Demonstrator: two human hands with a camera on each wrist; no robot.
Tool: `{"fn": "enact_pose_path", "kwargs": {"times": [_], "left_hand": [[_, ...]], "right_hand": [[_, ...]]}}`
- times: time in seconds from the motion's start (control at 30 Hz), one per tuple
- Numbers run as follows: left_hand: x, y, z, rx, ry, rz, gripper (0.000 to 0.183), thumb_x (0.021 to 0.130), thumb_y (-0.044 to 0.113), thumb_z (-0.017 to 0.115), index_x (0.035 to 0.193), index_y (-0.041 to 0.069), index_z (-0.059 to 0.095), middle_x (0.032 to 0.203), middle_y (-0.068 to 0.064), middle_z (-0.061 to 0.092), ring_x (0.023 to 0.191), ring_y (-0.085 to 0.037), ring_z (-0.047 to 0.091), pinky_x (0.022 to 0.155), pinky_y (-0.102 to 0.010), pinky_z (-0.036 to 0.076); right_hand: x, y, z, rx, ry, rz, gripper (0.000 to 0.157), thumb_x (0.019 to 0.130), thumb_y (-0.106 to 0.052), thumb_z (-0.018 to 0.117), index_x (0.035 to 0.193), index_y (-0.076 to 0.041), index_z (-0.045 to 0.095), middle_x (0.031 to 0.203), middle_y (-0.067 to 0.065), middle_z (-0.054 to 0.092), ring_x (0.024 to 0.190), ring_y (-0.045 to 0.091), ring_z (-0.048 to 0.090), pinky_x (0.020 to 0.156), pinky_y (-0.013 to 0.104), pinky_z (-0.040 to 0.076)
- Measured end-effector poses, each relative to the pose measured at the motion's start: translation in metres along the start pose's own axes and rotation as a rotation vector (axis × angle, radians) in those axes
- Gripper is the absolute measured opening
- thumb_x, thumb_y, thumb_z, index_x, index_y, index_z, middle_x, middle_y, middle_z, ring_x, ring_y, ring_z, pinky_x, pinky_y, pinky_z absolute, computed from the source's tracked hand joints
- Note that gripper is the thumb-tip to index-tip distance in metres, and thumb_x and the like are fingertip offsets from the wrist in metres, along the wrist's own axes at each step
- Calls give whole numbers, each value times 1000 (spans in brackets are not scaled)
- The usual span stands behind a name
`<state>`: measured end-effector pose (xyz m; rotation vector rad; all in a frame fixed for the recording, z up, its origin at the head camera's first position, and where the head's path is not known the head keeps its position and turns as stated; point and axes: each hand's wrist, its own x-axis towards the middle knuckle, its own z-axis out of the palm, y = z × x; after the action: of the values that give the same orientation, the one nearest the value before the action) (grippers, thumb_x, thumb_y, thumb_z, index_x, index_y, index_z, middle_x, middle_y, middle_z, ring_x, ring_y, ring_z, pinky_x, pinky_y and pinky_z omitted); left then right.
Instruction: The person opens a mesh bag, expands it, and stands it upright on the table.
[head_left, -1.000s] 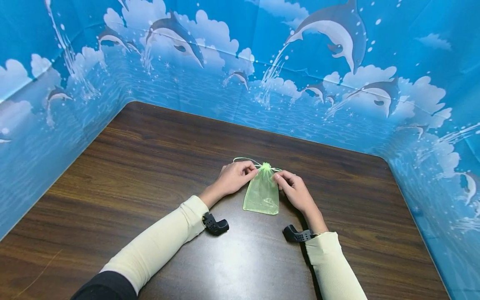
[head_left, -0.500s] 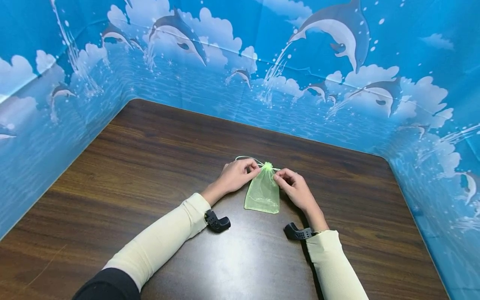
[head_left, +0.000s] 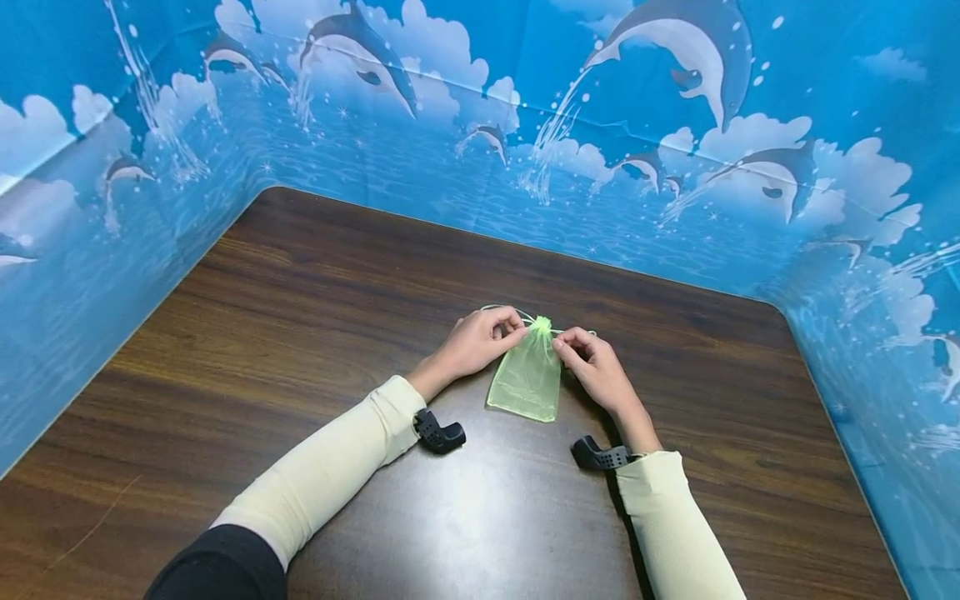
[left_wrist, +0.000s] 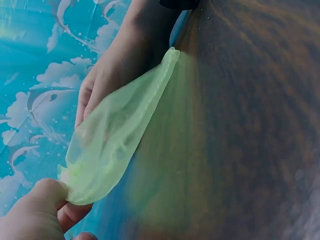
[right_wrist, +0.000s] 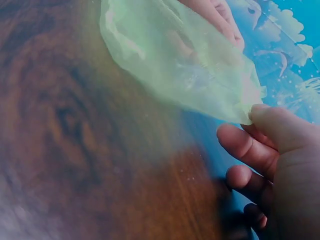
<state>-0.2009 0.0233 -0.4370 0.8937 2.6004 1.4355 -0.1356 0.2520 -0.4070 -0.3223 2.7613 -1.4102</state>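
The left hand [head_left: 477,340] and right hand [head_left: 597,369] pinch opposite sides of a sheer green bag [head_left: 527,382] between them. Its long axis runs away from the person, gathered neck [head_left: 542,326] forward, bottom edge between the wrists.

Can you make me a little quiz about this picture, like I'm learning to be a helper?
1. Pick one: what colour is the bag?
A) red
B) green
C) black

2. True or false: the left grip and the right grip both hold the bag near its gathered top.

3. Fill in the blank: the blue backdrop behind the table shows leaping ____.

Key:
1. B
2. True
3. dolphins
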Motion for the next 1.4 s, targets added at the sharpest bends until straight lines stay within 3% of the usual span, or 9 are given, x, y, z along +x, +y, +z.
{"fn": "enact_pose_path", "kwargs": {"times": [0.27, 0.67, 0.87, 1.1, 1.23, 1.4], "left_hand": [[1, -1, -2, -12, 43, -9, 9, 95, 23, 69, 87, 20, 65, 77, 6, 64, 65, -7, 55, 66, -27, 43], [0, -2, 2, 7, 11, -24, 11, 99, 29, 68, 92, 22, 68, 82, 7, 69, 66, -6, 57, 68, -27, 45], [1, 0, 1, 3, 8, -11, 11, 100, 29, 68, 94, 20, 70, 84, 5, 70, 65, -6, 56, 66, -26, 44], [4, 2, 1, 47, -4, -56, 20, 105, 38, 62, 108, 21, 72, 93, 7, 73, 71, -7, 57, 69, -27, 45], [5, 0, 1, 79, -23, -42, 20, 106, 37, 62, 112, 22, 72, 96, 7, 75, 70, -7, 56, 67, -27, 44], [1, -1, 2, 80, -38, -29, 17, 106, 35, 62, 112, 22, 72, 97, 7, 76, 68, -7, 55, 64, -26, 42]], "right_hand": [[10, 34, 4, -7, 35, -11, 19, 109, -20, 57, 110, -5, 68, 87, 15, 64, 72, 21, 56, 63, 27, 46], [7, 41, 5, -10, 33, -24, 21, 108, -29, 59, 107, -11, 70, 84, 7, 64, 71, 15, 57, 64, 28, 48], [10, 40, 4, -14, 36, -25, 22, 108, -29, 59, 115, -11, 70, 89, 9, 66, 75, 17, 56, 68, 28, 46], [11, 38, 3, -40, 33, -31, 19, 106, -19, 62, 116, -6, 71, 94, 14, 70, 78, 23, 58, 70, 26, 45], [6, 19, 1, -40, 24, -35, 18, 106, -14, 61, 115, -1, 71, 95, 18, 70, 80, 26, 61, 72, 26, 47], [-1, 1, 0, -27, 14, -9, 22, 108, -16, 58, 119, -1, 69, 93, 18, 69, 77, 18, 57, 71, 26, 45]]}}
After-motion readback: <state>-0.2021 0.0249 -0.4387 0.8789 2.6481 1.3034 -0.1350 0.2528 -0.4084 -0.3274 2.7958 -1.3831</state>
